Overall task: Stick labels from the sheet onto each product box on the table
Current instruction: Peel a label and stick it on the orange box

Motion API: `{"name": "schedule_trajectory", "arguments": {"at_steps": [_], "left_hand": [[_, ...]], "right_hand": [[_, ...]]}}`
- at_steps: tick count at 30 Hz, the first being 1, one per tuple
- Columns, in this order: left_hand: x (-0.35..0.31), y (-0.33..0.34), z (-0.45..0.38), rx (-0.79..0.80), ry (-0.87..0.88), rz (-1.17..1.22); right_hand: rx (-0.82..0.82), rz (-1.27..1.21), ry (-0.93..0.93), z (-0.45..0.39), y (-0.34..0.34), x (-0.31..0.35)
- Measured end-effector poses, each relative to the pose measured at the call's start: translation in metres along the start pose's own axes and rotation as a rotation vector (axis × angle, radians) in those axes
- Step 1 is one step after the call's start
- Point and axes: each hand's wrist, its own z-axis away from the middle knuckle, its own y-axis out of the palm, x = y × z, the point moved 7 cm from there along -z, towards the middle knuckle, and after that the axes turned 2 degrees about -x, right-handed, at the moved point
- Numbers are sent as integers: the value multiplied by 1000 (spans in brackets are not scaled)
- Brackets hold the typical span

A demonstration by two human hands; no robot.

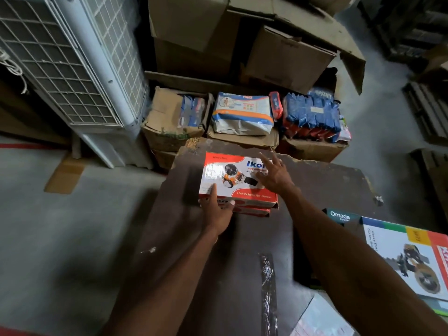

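A red and white tape-dispenser box lies on top of a second, similar box near the far end of the dark brown table. My left hand grips the top box at its near left corner, thumb on the lid and fingers on the front face. My right hand hovers over the box's right part with fingers spread and nothing in it. A pale sheet, perhaps the label sheet, shows at the table's near right edge.
A larger white box with coloured stripes and a dark box marked Omada sit at the right. Behind the table stand cardboard cartons with packets. A white air cooler stands at the left. A crumpled plastic strip lies on the table.
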Motion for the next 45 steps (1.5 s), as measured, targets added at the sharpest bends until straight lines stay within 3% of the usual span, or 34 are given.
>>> {"name": "schedule_trajectory", "arguments": {"at_steps": [4, 11, 14, 19, 28, 35, 41, 45], "left_hand": [[7, -2, -3, 19, 11, -22], [7, -14, 21, -3, 66, 58], [12, -10, 43, -16, 82, 62], [48, -3, 52, 45, 55, 277], [51, -54, 110, -106, 125, 267], [7, -83, 173, 112, 281, 286], [-4, -82, 207, 327, 469, 36], [14, -75, 203, 348, 425, -125]], "right_hand": [[102, -10, -27, -12, 10, -3], [6, -121, 74, 28, 19, -13], [29, -315, 111, 54, 37, -12], [-29, -546, 148, 102, 56, -6], [5, -954, 182, 193, 63, 27], [66, -1023, 260, 255, 64, 34], [210, -1011, 518, 287, 59, 24], [274, -1072, 549, 300, 56, 11]]}}
